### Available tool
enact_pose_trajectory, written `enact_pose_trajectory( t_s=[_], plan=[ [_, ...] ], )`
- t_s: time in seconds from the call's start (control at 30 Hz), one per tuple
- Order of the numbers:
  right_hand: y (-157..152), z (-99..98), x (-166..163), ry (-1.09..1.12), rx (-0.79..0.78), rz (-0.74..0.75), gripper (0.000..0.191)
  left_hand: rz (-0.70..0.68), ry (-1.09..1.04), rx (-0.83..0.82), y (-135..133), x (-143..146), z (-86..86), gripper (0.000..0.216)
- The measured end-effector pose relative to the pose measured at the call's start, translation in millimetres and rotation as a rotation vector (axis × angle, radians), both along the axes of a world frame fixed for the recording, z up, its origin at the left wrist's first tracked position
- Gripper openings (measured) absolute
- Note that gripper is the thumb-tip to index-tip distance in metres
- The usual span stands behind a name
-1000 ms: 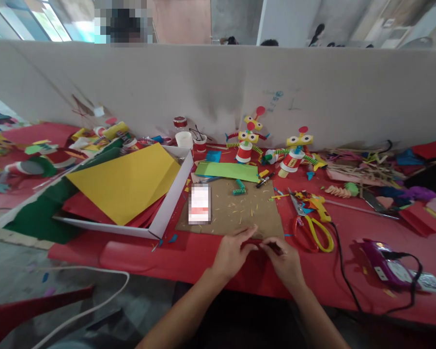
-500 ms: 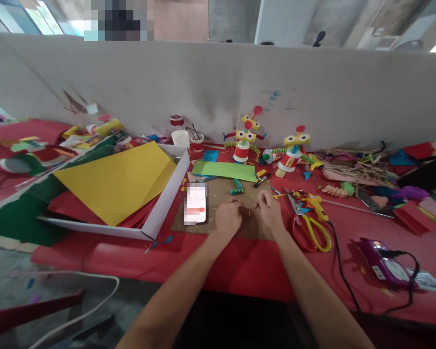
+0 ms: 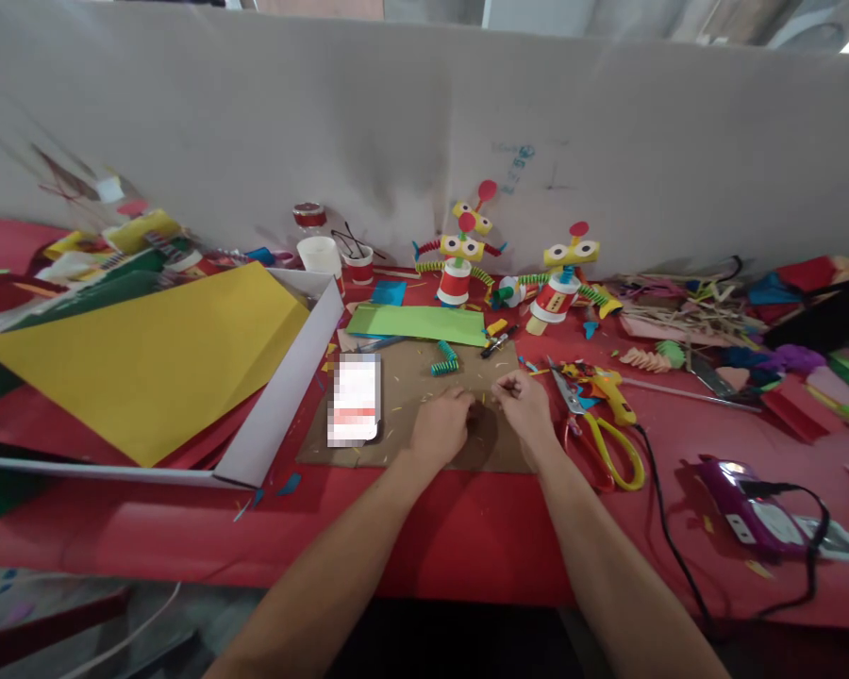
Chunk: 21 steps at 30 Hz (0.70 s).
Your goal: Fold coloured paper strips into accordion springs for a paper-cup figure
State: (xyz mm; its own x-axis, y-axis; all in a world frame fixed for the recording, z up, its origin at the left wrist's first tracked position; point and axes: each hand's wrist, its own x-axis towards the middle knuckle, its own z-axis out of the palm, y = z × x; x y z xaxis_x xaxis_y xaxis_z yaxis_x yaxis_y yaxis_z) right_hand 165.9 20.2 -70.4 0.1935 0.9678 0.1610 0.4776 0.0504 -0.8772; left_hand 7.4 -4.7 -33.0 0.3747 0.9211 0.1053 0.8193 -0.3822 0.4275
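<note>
My left hand rests low over the brown board, its fingers curled inward. Facing it across a small gap, my right hand has thumb and fingertips drawn together in a pinch. Whatever lies between the fingers of either hand is hidden or too small to make out. Just beyond them is a folded green-and-blue paper spring. A phone with a blurred screen lies left of my left hand. Red-and-yellow-handled scissors are right of my right hand, beside a yellow glue gun.
A white box holding yellow paper stands at the left. Green paper and a black pen lie behind the hands. Paper-cup figures stand near the wall. A purple device with a black cable sits at the right.
The view has tilted down and shifted slightly, so the box and phone appear larger and further left. My hands stay over the board, with the right fingers slightly shifted.
</note>
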Motion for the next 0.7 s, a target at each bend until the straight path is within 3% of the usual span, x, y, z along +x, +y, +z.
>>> enact_pose_trajectory(
  t_s=[0.2,0.33,0.5,0.7],
  plan=[
    [-9.1,18.5,-1.2,-0.214,-0.072,0.114,0.007,0.267,-0.257,-0.045,12.0,-24.0,11.3,0.018],
    [-11.0,20.7,-2.9,-0.437,-0.054,0.174,0.01,0.172,-0.308,-0.104,16.3,-33.8,14.1,0.021],
    [-15.4,22.4,-7.9,-0.658,-0.04,0.187,0.013,0.037,-0.061,-0.178,8.1,-27.1,12.0,0.018],
    [-20.1,23.3,-15.0,-0.692,-0.008,0.157,0.011,0.022,0.118,-0.066,-4.5,-18.6,14.1,0.02]
  ],
)
